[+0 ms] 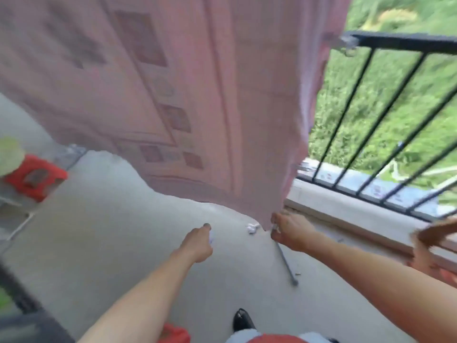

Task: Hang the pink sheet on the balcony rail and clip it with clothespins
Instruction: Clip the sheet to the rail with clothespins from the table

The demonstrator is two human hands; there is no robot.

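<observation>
Sheet [197,95], pink with square print, hangs down from the black balcony rail [405,43] and covers most of the rail's left portion; its lower edge floats above the concrete floor [118,219]. Red stool [34,177] stands far left of the rail, on the floor. Right hand [289,231], below the rail, has its fingers closed on the sheet's bottom corner. Left hand [197,241] reaches out just left of that corner, apart from the fabric; its fingers are curled, contents cannot be determined. Crumpled white scrap [252,228] lies between the hands.
</observation>
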